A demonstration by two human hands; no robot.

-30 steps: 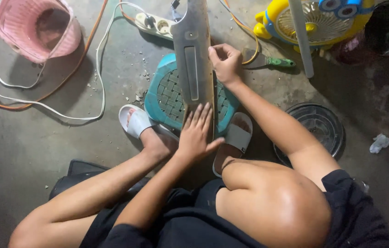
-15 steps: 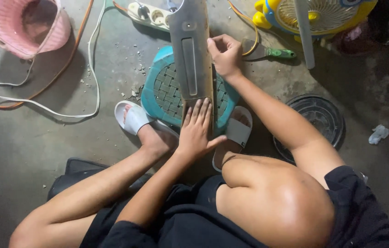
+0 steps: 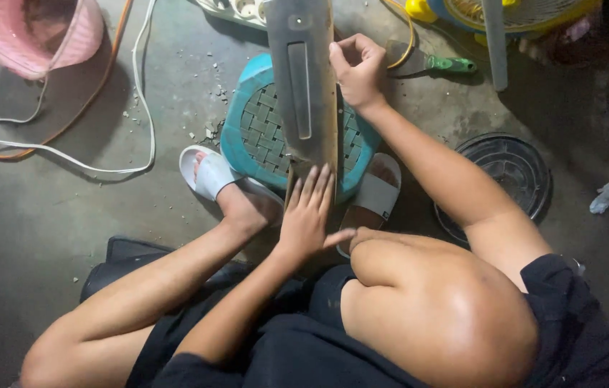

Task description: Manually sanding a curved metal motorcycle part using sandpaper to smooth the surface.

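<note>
Seen from the head camera, looking down on bare grey concrete floor [image 3: 53, 215], dusty, with crumbs of rubble near a teal woven-top stool [image 3: 250, 136]. Laid across the stool, a long grey metal panel [image 3: 304, 79] with a raised slot, running from the top edge toward the lap. Left hand [image 3: 308, 215] pressed flat on the panel's near end, fingers spread, gripping nothing. Right hand [image 3: 358, 68] at the panel's right edge, fingers curled and pinched narrow; whether anything small sits between them, impossible to tell. White slide sandals [image 3: 207, 172] on both feet, either side of the stool. Farther off: pink plastic basket [image 3: 46, 32] upper left, white cable [image 3: 143, 108] and orange cable looping over the floor, green-handled tool [image 3: 434, 63], yellow fan [image 3: 513, 14] at top right, dark round lid [image 3: 509, 176], crumpled scrap [image 3: 606, 197].
</note>
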